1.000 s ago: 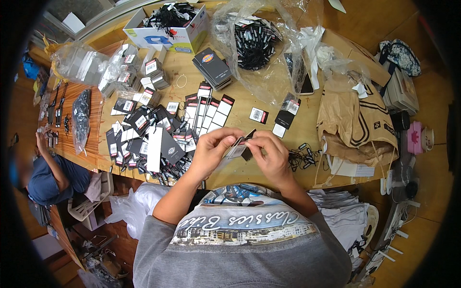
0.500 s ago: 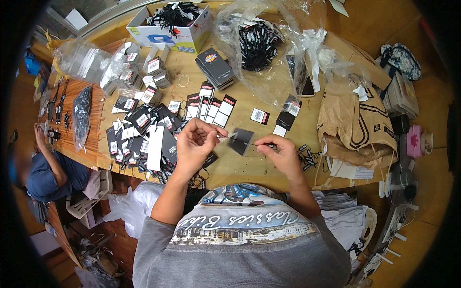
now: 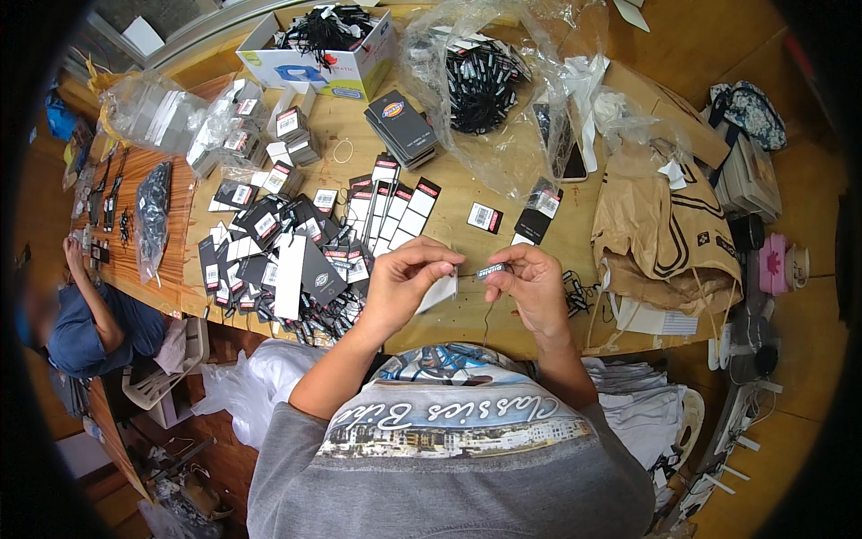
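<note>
My left hand (image 3: 402,286) is closed in a pinch at the edge of a hang tag, whose white side (image 3: 437,295) shows below the fingertips. Close by on the right, my right hand (image 3: 530,289) pinches a small dark plastic string seal (image 3: 493,270). A thin cord (image 3: 488,322) hangs down from that seal. The two hands are a short gap apart above the table's near edge. To their left lies a loose heap of black and white hang tags (image 3: 269,247), with a larger black card (image 3: 321,274) on top.
A stack of black cards (image 3: 401,130) lies behind my hands. Bundled string seals (image 3: 485,90) sit in clear plastic, others in a white box (image 3: 314,67). Right are loose seals (image 3: 579,295) and a brown paper bag (image 3: 664,225). Another person (image 3: 85,323) sits far left.
Both hands have moved closer together, the left one rightward and down. The hang tag has turned from its dark face to white. The seal now shows at my right fingertips.
</note>
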`<state>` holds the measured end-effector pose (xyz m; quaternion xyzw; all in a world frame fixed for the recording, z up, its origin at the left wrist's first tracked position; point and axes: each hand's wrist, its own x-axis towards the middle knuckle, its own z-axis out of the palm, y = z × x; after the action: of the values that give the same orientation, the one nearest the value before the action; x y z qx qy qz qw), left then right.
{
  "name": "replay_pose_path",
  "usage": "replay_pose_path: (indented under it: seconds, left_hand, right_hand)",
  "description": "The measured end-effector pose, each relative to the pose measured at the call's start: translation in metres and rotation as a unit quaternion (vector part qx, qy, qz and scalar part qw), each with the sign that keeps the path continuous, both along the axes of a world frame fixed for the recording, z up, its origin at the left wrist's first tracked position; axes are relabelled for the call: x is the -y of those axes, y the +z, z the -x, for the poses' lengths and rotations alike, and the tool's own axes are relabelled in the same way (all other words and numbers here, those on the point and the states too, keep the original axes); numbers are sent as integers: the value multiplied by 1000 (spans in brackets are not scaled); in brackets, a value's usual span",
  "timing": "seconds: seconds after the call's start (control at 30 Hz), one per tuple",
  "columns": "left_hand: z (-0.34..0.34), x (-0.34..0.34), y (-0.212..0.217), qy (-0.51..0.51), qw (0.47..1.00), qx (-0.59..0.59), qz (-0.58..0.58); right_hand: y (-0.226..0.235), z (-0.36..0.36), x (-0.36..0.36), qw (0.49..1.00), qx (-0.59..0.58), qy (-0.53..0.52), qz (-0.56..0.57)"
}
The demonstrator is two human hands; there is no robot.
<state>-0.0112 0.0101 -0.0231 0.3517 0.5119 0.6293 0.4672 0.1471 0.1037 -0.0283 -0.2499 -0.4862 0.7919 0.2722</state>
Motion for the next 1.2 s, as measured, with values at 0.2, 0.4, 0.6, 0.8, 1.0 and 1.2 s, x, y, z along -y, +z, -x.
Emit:
replay_pose_path:
  seconds: [0.2, 0.4, 0.6, 0.8, 1.0, 1.2]
  left_hand:
    - [-13, -3, 5, 33, 999, 34, 24]
    - [-13, -3, 5, 35, 999, 11, 3]
    - [-15, -5, 4, 32, 999, -11, 12]
    - [-13, -4, 5, 9, 996, -82, 40]
    - [-13, -5, 4, -10, 998, -35, 55]
    - [-10, -8, 3, -43, 998, 27, 41]
  right_hand:
    - [3, 7, 7, 997, 3, -56, -51]
    - [5, 10, 9, 996, -4, -82, -46]
    - [2, 11, 9, 995, -7, -89, -34]
    - [0, 10, 7, 998, -18, -64, 14]
    - [-4, 12, 8, 998, -20, -43, 47]
    - [-6, 12, 13, 996, -46, -38, 64]
